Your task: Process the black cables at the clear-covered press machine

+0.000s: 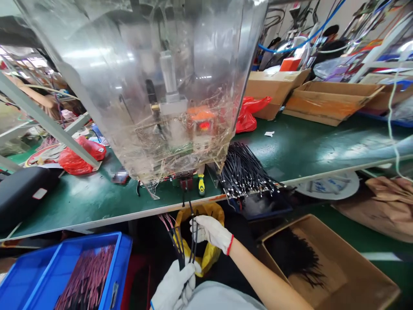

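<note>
My left hand, in a white glove, is closed round a small bunch of black cables whose upper ends split into thin pinkish wires. Higher and to the right, my gloved right hand pinches a black cable; its upper end points toward the table's front edge. Behind both hands gapes a bin with a yellow liner. Straight ahead, a machine under a scuffed clear cover stands on the green table. A yellow screwdriver handle is by its base.
A pile of black cables lies right of the machine. At lower left, a blue divided tray holds pinkish wires. A cardboard box with black cables stands lower right. More cardboard boxes and red bags sit on the table.
</note>
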Motion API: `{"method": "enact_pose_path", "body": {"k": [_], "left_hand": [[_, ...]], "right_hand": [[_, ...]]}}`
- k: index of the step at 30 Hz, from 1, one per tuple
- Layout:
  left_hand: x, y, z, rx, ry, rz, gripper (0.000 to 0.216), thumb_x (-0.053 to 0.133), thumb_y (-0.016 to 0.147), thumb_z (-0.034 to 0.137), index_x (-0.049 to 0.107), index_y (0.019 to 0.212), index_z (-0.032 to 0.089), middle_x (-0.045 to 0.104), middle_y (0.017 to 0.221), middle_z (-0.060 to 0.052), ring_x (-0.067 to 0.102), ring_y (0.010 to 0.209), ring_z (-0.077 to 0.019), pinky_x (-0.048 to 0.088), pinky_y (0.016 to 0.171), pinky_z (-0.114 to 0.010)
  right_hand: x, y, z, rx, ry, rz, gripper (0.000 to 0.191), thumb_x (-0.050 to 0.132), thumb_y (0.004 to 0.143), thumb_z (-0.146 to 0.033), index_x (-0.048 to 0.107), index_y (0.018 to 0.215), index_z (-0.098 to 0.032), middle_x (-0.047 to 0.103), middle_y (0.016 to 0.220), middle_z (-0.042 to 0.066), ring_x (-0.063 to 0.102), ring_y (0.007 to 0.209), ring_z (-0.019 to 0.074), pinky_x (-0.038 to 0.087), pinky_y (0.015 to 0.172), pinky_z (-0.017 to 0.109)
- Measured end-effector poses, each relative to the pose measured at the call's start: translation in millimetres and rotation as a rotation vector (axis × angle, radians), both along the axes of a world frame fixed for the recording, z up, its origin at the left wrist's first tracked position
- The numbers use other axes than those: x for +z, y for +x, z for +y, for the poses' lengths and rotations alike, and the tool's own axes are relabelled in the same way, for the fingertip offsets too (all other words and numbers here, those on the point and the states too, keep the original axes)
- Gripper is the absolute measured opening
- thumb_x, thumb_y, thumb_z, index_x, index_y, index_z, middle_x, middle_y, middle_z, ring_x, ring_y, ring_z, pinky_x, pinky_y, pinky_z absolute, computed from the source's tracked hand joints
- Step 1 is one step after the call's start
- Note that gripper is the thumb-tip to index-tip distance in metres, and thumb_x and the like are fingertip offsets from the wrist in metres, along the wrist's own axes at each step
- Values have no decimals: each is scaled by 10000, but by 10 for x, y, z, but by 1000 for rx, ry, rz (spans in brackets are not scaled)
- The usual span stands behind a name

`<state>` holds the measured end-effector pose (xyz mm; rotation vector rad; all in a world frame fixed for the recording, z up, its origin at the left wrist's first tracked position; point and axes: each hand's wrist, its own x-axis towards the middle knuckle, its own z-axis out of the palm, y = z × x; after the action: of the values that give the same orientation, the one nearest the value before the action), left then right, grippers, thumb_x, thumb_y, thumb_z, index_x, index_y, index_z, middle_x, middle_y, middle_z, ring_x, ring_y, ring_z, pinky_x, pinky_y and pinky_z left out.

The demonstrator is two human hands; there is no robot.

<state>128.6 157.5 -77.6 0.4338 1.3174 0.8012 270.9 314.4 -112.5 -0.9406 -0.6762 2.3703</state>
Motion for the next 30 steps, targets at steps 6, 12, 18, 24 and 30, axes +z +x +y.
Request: {"method": "enact_pose_path", "body": {"k": [6,12,18,24,30], "left_hand": [[-23,-27,12,-4,76,133,393,555,805,540,592,921,166,479,555,61,409,420,-62,295,388,-167],[-18,6,51,-12,57,210,425,552,797,562,584,911,154,455,546,61,386,437,-67,308,391,-169],[-134,68,113,6,111,239,445,552,785,574,581,946,160,477,566,56,404,449,-81,320,385,-181],[-189,64,143,-17,103,239,471,544,802,557,591,1012,138,460,521,57,396,424,-78,286,374,-175],[-176,89,146,14,127,205,466,534,807,570,594,957,134,502,532,38,444,432,-88,322,385,-189]], "right_hand": [[-300,-120,49,-301,-32,-78,208,645,789,-295,622,864,-103,694,695,82,670,560,178,557,529,297],[-563,-219,171,-429,-53,-109,164,633,803,-289,588,782,-132,641,601,12,617,484,126,537,510,255],[-469,-85,242,-178,-146,-67,391,541,855,-490,616,833,-107,661,645,71,637,519,164,536,500,291],[-331,-99,78,-51,-174,69,334,588,842,-433,632,906,-108,688,748,58,669,629,162,549,621,298],[-389,-156,158,-238,-97,0,266,605,825,-360,620,860,-97,675,740,67,660,628,163,529,620,299]]}}
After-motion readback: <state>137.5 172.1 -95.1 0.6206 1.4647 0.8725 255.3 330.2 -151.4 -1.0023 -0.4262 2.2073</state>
